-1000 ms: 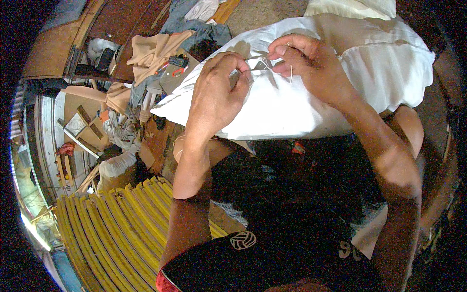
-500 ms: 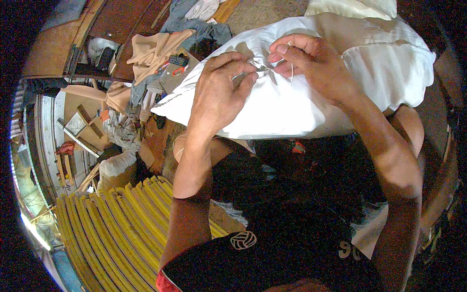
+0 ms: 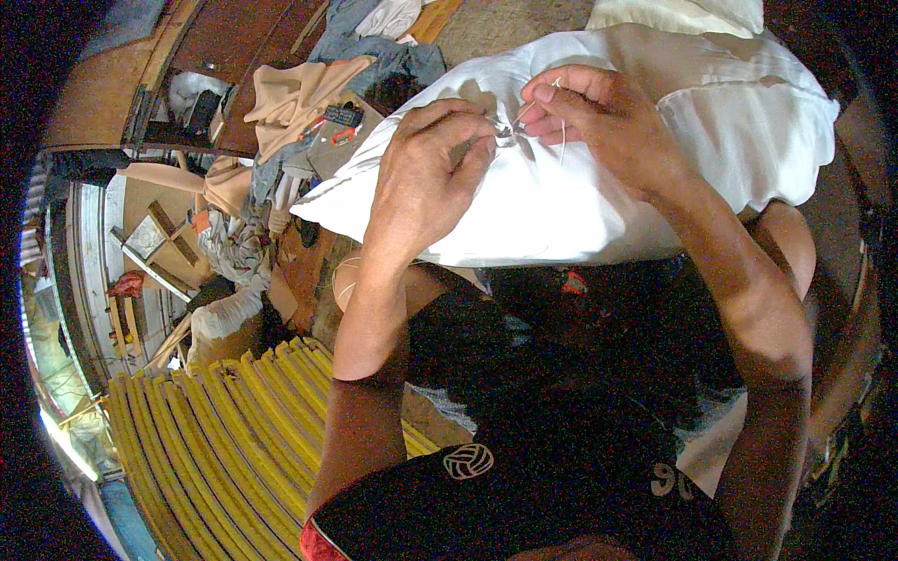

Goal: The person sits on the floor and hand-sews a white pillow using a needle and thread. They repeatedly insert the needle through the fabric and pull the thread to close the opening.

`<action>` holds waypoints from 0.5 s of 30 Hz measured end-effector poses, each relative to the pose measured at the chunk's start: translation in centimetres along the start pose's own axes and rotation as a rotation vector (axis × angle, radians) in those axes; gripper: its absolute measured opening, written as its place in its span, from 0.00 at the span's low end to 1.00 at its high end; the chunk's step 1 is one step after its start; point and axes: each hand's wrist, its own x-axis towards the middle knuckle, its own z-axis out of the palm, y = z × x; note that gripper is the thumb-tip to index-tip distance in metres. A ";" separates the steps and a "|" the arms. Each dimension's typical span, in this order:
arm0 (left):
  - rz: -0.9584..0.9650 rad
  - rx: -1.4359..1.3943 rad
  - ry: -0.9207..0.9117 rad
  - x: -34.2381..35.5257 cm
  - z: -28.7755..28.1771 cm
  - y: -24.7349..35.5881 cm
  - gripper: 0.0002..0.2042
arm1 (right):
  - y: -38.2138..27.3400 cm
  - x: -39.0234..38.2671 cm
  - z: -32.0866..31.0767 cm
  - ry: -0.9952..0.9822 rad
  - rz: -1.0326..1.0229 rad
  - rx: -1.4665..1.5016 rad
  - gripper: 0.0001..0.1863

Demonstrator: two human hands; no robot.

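Across my knees lies a stuffed white cushion (image 3: 552, 210), its fabric gathered and puckered near the middle of its upper face. My left hand (image 3: 432, 164) pinches a fold of this fabric between thumb and fingers. Just right of that fold, my right hand (image 3: 603, 117) is closed on a thin needle, its fingertips close to the gathered cloth. White thread (image 3: 562, 140) loops down from the right fingers over the cushion. The fingers partly hide the needle, and its tip is too small to make out.
Yellow slats (image 3: 224, 439) stand at my lower left. Beyond my left hand are tan cloth (image 3: 295, 103), a dark remote-like device (image 3: 342, 115) and orange-handled scissors (image 3: 344, 136). Another pale cushion (image 3: 678, 14) lies at the far edge. Wood pieces (image 3: 159, 238) clutter the left side.
My right hand has shifted slightly, and its fingers have tilted near the fold. The thread loop hangs a little differently. My left hand keeps its pinch, its fingers slightly more curled.
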 end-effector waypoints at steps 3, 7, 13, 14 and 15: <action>0.011 0.002 0.003 0.1 0.0 -0.1 0.06 | 0.2 0.4 -0.5 -0.039 0.016 -0.028 0.18; 0.016 -0.021 -0.013 0.0 0.2 -0.8 0.06 | 0.6 0.7 -0.8 -0.072 0.041 0.008 0.18; 0.019 -0.052 -0.067 0.2 0.2 -1.0 0.06 | 1.7 1.3 -1.2 -0.113 0.083 0.152 0.16; 0.033 -0.045 -0.071 0.2 0.3 -1.0 0.06 | 1.8 1.4 -1.3 -0.117 0.088 0.167 0.16; 0.038 -0.038 -0.061 0.1 0.4 -1.0 0.05 | 1.9 1.5 -1.3 -0.122 0.089 0.165 0.16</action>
